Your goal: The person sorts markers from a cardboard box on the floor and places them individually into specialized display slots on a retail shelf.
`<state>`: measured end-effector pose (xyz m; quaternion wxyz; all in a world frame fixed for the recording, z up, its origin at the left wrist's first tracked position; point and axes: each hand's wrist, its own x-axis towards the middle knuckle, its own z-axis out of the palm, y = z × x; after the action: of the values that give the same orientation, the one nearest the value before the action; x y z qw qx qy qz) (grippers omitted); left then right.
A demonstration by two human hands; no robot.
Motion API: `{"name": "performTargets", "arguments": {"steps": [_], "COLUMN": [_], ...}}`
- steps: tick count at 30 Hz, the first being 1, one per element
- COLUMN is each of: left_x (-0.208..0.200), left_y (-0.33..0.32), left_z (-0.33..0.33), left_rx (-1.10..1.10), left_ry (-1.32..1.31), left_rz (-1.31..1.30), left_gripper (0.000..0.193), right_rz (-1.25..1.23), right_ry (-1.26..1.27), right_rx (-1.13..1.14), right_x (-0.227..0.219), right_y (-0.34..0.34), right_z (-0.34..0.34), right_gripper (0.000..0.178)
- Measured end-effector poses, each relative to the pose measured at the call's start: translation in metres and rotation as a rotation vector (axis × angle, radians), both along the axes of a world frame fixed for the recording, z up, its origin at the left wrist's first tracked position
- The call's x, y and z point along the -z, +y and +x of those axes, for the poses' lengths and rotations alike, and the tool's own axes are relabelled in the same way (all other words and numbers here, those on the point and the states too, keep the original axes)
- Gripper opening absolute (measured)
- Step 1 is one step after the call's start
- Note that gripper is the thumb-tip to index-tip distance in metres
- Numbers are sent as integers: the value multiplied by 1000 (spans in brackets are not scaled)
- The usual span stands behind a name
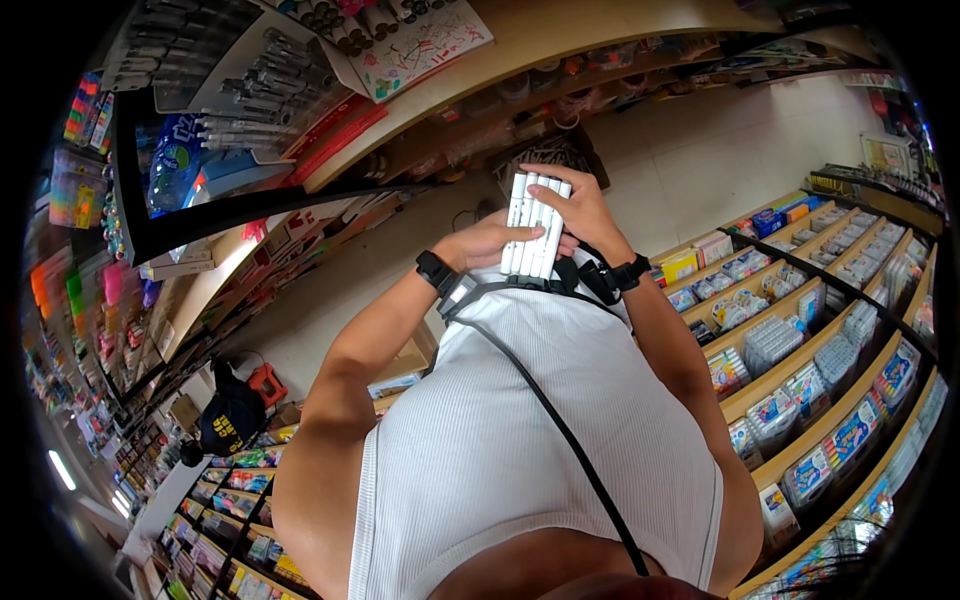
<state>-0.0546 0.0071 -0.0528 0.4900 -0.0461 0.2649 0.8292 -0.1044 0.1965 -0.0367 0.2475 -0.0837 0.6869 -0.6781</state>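
A bundle of several white marker pens (533,222) stands upright in front of my chest, side by side in a row. My right hand (580,205) wraps over the top and right side of the bundle. My left hand (492,243) supports it from the left and below, fingers partly hidden behind the pens. Both wrists carry black bands. A black strap crosses my white ribbed top.
Tiered wooden shelves (800,340) with packs of stationery run along my right. A rack of hanging markers (260,90) and a curved wooden counter (560,40) lie ahead. More shelves (240,500) and a dark bag (232,415) are at lower left. Pale floor shows between.
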Motion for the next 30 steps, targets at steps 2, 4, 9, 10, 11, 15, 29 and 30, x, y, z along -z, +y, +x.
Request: {"name": "performTargets", "arguments": {"steps": [2,4,9,10,11,15,29,30], "left_x": [1,1,1,1,1,3,-2,-4], "left_y": [0,0,-1,-1,-1,0,3,3], "left_z": [0,1,1,1,1,2,-1,-1], "left_rx": [-3,-4,0,0,1,-2,-13,-13], "left_ry": [-7,-22,-17,-14,-14,14,-22,-26], "left_rz": [2,17,33,41,42,49,-4,-13], "left_gripper": [51,52,55,56,56,56,52,52], "right_rz": [-12,-19,-14,-10,-7,-9,4,4], "right_ry": [-7,-10,-4,-1,1,11,20,21], "right_rx": [-7,-7,-19,-26,-33,-28,-37,-37], "right_x": [1,1,-3,-3,-3,-1,-3,-2], "right_y": [1,1,1,1,2,2,2,3], "right_z": [0,0,-1,-1,-1,-1,-2,-2], "right_gripper": [34,34,36,36,36,37,37,37]}}
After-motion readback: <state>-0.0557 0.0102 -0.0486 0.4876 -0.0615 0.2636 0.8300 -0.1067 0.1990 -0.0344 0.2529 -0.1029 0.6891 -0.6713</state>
